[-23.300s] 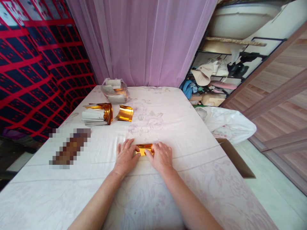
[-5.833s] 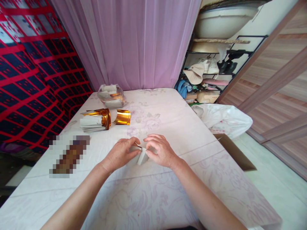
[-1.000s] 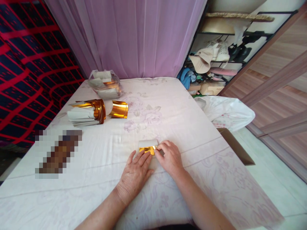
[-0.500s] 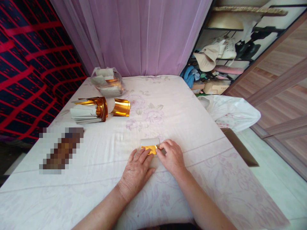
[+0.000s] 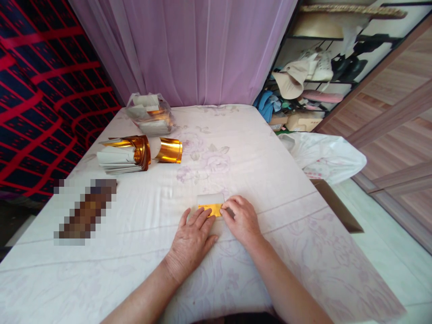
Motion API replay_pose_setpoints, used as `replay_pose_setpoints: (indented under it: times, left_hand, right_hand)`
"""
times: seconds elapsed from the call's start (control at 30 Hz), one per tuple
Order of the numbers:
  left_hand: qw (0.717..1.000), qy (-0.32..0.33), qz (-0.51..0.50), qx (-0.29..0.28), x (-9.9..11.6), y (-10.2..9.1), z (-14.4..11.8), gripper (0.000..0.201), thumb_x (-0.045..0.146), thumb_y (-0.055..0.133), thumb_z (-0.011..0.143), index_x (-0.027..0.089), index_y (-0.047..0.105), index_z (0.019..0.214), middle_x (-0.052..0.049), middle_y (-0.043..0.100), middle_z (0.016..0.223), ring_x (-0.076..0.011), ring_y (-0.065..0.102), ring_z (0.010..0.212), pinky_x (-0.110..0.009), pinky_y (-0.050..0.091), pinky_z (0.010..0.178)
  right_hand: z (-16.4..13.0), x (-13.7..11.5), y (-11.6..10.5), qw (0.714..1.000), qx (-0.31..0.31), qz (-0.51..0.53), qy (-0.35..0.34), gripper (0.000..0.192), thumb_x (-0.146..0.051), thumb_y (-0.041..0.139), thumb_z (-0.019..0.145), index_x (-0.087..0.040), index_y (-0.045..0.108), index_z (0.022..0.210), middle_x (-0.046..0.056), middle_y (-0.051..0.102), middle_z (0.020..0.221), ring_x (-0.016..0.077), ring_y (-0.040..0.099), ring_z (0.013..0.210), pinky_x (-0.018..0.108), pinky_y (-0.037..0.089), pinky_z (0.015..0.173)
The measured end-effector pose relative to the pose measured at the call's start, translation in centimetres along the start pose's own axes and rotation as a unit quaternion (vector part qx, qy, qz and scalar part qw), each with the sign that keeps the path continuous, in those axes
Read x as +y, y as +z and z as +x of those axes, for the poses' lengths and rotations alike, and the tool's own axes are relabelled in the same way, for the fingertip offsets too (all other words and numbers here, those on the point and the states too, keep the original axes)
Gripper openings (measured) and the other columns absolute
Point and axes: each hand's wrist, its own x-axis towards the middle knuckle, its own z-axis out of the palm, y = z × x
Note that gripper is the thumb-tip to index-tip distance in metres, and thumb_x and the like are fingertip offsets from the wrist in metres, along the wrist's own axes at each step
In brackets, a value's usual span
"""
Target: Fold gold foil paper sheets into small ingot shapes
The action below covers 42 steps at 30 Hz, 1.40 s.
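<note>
A small sheet of gold foil paper point(image 5: 215, 209) lies on the cloth in front of me, its far part curling up to show a pale grey-white side. My left hand point(image 5: 194, 231) rests flat with fingers stretched out, the fingertips pressing on the sheet's near left part. At the sheet's right edge, my right hand point(image 5: 242, 219) pinches the foil paper between thumb and forefinger. Further off to the left stands a thick stack of curved gold-and-white sheets point(image 5: 124, 155), with a loose curled gold sheet point(image 5: 169, 150) beside it.
A clear plastic bag point(image 5: 150, 114) of similar sheets sits at the far left of the cloth-covered table point(image 5: 263, 153). A pixelated patch point(image 5: 86, 211) covers something at left. Beyond the right edge are a white plastic bag point(image 5: 330, 157), a brown board point(image 5: 337, 204) and a shelf with shoes point(image 5: 320, 65).
The fold at the gold sheet's right end now lies flatter, and more of the gold face shows between my hands. Both hands stay almost in place.
</note>
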Motion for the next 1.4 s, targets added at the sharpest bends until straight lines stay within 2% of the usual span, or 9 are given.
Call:
replay_pose_setpoints:
  times: [0.13, 0.3, 0.47, 0.63, 0.93, 1.13, 1.4]
  left_hand:
    - [1.0, -0.003, -0.004, -0.008, 0.0, -0.2, 0.1, 0.039, 0.04, 0.05, 0.095, 0.021, 0.057, 0.128, -0.008, 0.061, 0.134, -0.0272, 0.054, 0.126, -0.053, 0.033, 0.11]
    - [1.0, -0.004, -0.005, -0.013, 0.0, -0.4, 0.1, 0.04, 0.04, 0.049, 0.095, 0.022, 0.056, 0.13, -0.008, 0.061, 0.134, -0.0272, 0.054, 0.125, -0.054, 0.032, 0.11]
    - [1.0, 0.001, -0.009, -0.012, -0.3, -0.4, 0.1, 0.037, 0.039, 0.048, 0.095, 0.022, 0.058, 0.127, -0.007, 0.062, 0.133, -0.0263, 0.055, 0.125, -0.053, 0.03, 0.111]
    - [1.0, 0.001, 0.001, -0.016, -0.5, -0.5, 0.1, 0.037, 0.042, 0.049, 0.095, 0.023, 0.058, 0.126, -0.006, 0.061, 0.134, -0.0266, 0.053, 0.125, -0.054, 0.029, 0.111]
    - [0.999, 0.001, 0.032, -0.016, 0.1, -0.2, 0.7, 0.044, 0.051, 0.05, 0.093, 0.029, 0.056, 0.131, -0.006, 0.061, 0.129, -0.0273, 0.053, 0.121, -0.057, 0.025, 0.113]
    - [0.999, 0.022, 0.034, -0.013, -1.0, -0.5, -0.2, 0.043, 0.049, 0.043, 0.096, 0.027, 0.057, 0.131, -0.004, 0.061, 0.134, -0.0255, 0.051, 0.128, -0.054, 0.019, 0.116]
    - [0.998, 0.03, 0.045, -0.009, -2.3, -0.8, -1.3, 0.042, 0.047, 0.04, 0.098, 0.028, 0.057, 0.132, -0.002, 0.064, 0.132, -0.0251, 0.048, 0.132, -0.054, 0.014, 0.118]
  right_hand:
    - [0.0, -0.5, -0.1, 1.0, 0.001, -0.018, 0.002, 0.002, -0.022, 0.064, 0.081, -0.022, 0.063, 0.079, 0.004, 0.061, 0.087, 0.0198, 0.057, 0.085, 0.032, 0.042, 0.079]
    - [0.0, -1.1, -0.2, 0.998, -0.014, -0.051, 0.017, 0.01, -0.026, 0.071, 0.077, -0.021, 0.063, 0.082, 0.005, 0.061, 0.089, 0.0221, 0.057, 0.086, 0.034, 0.043, 0.078]
    - [0.2, -0.2, -0.4, 0.999, -0.031, 0.004, 0.008, 0.009, -0.019, 0.071, 0.077, -0.022, 0.065, 0.082, 0.003, 0.062, 0.09, 0.0202, 0.059, 0.087, 0.034, 0.045, 0.079]
    - [0.3, 1.2, -0.5, 0.997, -0.05, 0.062, -0.014, 0.019, -0.008, 0.067, 0.074, -0.023, 0.066, 0.085, 0.001, 0.063, 0.092, 0.0172, 0.061, 0.089, 0.031, 0.049, 0.081]
    - [0.2, 1.6, -0.4, 0.996, -0.057, 0.058, -0.028, 0.022, -0.007, 0.066, 0.074, -0.023, 0.067, 0.088, 0.002, 0.064, 0.094, 0.0172, 0.062, 0.09, 0.032, 0.05, 0.082]
    - [0.3, 1.4, -0.5, 0.997, -0.05, 0.057, -0.024, 0.022, -0.005, 0.065, 0.074, -0.023, 0.067, 0.088, 0.002, 0.064, 0.094, 0.0174, 0.062, 0.09, 0.032, 0.05, 0.082]
    - [0.4, 1.2, -0.7, 0.997, -0.053, 0.052, -0.019, 0.022, -0.006, 0.067, 0.074, -0.024, 0.068, 0.087, 0.001, 0.065, 0.094, 0.017, 0.063, 0.089, 0.031, 0.05, 0.082]
